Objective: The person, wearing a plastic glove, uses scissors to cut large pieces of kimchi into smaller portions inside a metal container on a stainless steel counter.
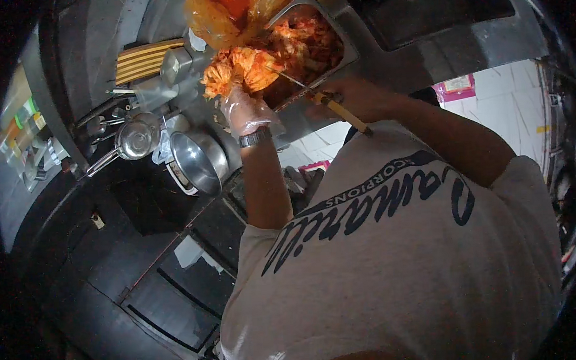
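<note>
My left hand (242,110), in a clear plastic glove and with a watch at the wrist, grips a clump of red-seasoned cabbage (253,69) that looks like kimchi. The clump is at the near left edge of a rectangular metal pan (347,40). More chopped red cabbage (307,36) fills much of that pan. My right hand (356,99) is closed around a bladed tool (345,116) with a yellowish handle, seen nearly edge-on. Its thin blade points left and its tip meets the clump. Shadow hides the right fingers.
Behind the clump stands an open plastic bag (211,21) with red contents. To the left are a striped wooden board (146,61), a square metal container (175,65), a saucepan (138,136) and a steel bowl (199,161). A dark recess (439,13) lies right of the pan.
</note>
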### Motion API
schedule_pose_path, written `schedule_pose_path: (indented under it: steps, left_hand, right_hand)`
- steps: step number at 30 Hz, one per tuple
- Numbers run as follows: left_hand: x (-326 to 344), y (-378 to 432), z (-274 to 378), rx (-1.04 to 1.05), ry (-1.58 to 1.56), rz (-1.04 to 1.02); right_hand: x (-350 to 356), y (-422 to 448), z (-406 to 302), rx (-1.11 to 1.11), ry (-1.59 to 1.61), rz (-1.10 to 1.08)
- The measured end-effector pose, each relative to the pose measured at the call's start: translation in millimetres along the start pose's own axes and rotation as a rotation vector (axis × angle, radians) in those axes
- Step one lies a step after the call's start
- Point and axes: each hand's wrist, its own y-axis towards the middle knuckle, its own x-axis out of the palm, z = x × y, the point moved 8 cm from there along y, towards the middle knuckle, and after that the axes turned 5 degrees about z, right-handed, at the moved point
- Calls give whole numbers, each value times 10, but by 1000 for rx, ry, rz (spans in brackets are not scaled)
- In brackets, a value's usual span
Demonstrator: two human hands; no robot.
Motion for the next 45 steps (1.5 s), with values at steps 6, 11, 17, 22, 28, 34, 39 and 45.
schedule_pose_path:
  steps: [6, 11, 17, 22, 28, 34, 39, 45]
  left_hand:
    - [255, -351, 281, 906, 1699, -147]
    - [307, -414, 321, 785, 1658, -128]
    - [215, -293, 281, 780, 1713, -122]
    - [-140, -2, 11, 770, 1306, -139]
    - [320, -518, 333, 883, 1601, -136]
    - [34, -209, 163, 289, 434, -151]
    - [180, -291, 279, 686, 1536, -126]
    - [6, -211, 36, 39, 218, 11]
  right_hand:
    - [120, 23, -51, 234, -70, -96]
    - [189, 62, 144, 67, 45, -17]
    - [101, 4, 105, 33, 88, -37]
    - [169, 63, -28, 72, -12, -64]
    - [192, 151, -116, 84, 237, -57]
    - [145, 53, 32, 97, 184, -20]
    - [183, -60, 89, 147, 264, -120]
    - [192, 37, -173, 95, 202, -133]
